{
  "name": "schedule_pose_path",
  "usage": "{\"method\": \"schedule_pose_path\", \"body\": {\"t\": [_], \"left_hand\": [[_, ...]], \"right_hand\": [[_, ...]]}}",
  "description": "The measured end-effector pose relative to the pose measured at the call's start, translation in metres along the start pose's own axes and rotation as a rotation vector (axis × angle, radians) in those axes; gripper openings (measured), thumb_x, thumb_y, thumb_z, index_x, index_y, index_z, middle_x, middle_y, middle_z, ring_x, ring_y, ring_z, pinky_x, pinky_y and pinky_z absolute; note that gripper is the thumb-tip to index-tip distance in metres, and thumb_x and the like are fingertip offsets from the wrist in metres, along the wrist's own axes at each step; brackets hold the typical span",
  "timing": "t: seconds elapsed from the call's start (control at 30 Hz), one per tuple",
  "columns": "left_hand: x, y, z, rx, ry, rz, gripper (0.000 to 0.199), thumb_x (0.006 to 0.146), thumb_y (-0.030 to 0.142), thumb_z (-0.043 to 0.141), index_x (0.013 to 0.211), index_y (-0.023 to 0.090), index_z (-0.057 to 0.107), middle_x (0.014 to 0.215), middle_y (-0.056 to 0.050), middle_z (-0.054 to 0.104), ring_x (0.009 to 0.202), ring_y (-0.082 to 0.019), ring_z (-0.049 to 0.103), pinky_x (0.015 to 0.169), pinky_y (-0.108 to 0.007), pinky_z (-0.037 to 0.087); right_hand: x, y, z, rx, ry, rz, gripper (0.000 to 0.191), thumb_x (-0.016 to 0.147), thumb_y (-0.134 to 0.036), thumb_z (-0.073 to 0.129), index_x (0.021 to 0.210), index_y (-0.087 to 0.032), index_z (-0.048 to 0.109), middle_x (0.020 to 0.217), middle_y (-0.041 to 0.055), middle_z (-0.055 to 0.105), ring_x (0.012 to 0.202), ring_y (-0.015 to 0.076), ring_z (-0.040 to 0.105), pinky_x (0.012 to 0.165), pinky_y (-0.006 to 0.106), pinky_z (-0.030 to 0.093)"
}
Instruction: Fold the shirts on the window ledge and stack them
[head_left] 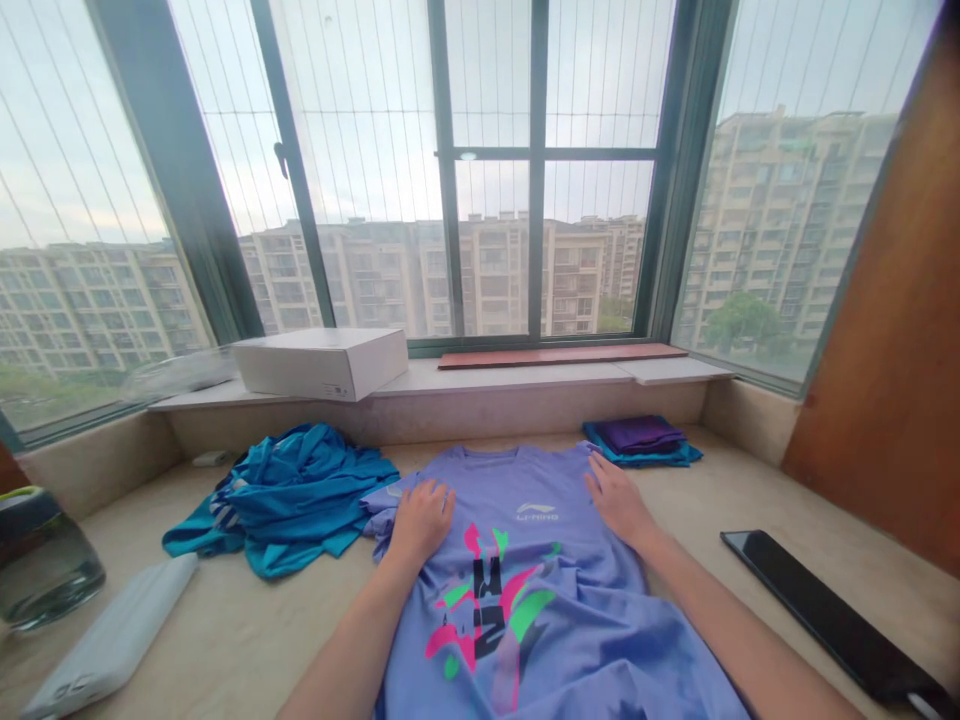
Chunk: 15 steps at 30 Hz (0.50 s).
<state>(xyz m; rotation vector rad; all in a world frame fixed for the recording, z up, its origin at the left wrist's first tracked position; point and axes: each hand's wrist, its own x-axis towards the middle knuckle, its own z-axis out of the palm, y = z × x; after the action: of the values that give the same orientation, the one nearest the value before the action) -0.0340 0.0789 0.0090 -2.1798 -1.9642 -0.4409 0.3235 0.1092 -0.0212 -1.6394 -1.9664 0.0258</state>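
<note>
The lilac T-shirt lies front up on the bench, left hand and right hand resting near its shoulders, fingers released, seemingly at a smoothing step, its rumpled lower part calling for light, flat-palmed strokes.

The near end of the purple shirt runs out of view at the bottom edge, and both forearms are cut off there too. At the left edge the water container is only partly in view, and the small print on the white box is too small to read. The black device at right leaves view at its near end.
</note>
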Motion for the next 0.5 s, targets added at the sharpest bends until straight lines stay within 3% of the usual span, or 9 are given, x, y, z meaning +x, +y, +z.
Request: {"method": "schedule_pose_path", "body": {"t": [0.07,0.17,0.33,0.5], "left_hand": [[-0.002,0.004,-0.005,0.001,0.015,0.080,0.043,0.102,0.034,0.036,0.113,0.017,0.073,0.134,-0.018,0.065,0.129,-0.033,0.056,0.114,-0.052,0.034],[-0.007,0.008,-0.003,0.010,-0.011,0.131,0.042,0.102,0.034,0.037,0.121,0.016,0.070,0.138,-0.017,0.062,0.133,-0.034,0.053,0.116,-0.053,0.032],[-0.010,0.008,0.009,-0.010,-0.162,0.101,0.045,0.101,0.035,0.040,0.138,0.017,0.058,0.148,-0.016,0.053,0.140,-0.032,0.046,0.117,-0.051,0.032],[-0.009,0.006,0.011,-0.037,-0.194,0.076,0.045,0.101,0.033,0.040,0.140,0.017,0.056,0.152,-0.016,0.049,0.143,-0.030,0.042,0.117,-0.050,0.031]], "right_hand": [[-0.007,-0.018,-0.007,0.157,-0.034,-0.223,0.052,0.101,-0.035,0.039,0.146,-0.013,0.051,0.154,0.0160,0.046,0.144,0.0279,0.040,0.120,0.046,0.031],[-0.023,-0.039,-0.012,0.372,-0.191,-0.435,0.048,0.098,-0.033,0.048,0.144,-0.022,0.054,0.149,0.0097,0.053,0.138,0.0255,0.049,0.117,0.043,0.037],[-0.036,-0.040,-0.009,0.456,-0.184,-0.337,0.042,0.097,-0.032,0.047,0.135,-0.021,0.062,0.137,0.0105,0.063,0.129,0.0253,0.057,0.114,0.042,0.041],[-0.028,-0.031,-0.004,0.352,-0.142,-0.249,0.039,0.096,-0.033,0.049,0.127,-0.020,0.068,0.130,0.0116,0.068,0.125,0.0266,0.059,0.113,0.043,0.041]]}}
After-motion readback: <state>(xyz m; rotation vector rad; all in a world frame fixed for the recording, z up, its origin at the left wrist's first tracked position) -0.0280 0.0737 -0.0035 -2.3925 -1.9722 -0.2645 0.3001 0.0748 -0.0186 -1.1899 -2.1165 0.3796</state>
